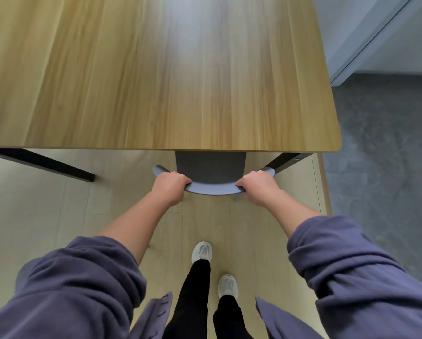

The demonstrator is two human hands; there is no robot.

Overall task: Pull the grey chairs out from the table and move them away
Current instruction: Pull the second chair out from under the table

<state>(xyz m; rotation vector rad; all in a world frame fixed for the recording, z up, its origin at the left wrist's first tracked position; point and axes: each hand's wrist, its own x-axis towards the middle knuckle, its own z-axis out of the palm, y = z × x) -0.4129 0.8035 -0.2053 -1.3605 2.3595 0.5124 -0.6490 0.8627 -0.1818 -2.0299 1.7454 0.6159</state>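
Observation:
A grey chair [211, 168] stands tucked under the near edge of a wooden table [156, 81], toward its right end. Only the curved top of the backrest and the rear part of the dark seat show; the rest is hidden under the tabletop. My left hand [169, 187] grips the left part of the backrest rim. My right hand [259, 187] grips the right part of the same rim. Both arms reach forward from purple sleeves.
Black table legs slant down at the left [46, 165] and right [288, 161] of the chair. My two feet in white shoes [201, 252] stand on the pale wood floor behind the chair. Grey carpet [381, 167] begins at the right, with a white wall panel [376, 33] beyond.

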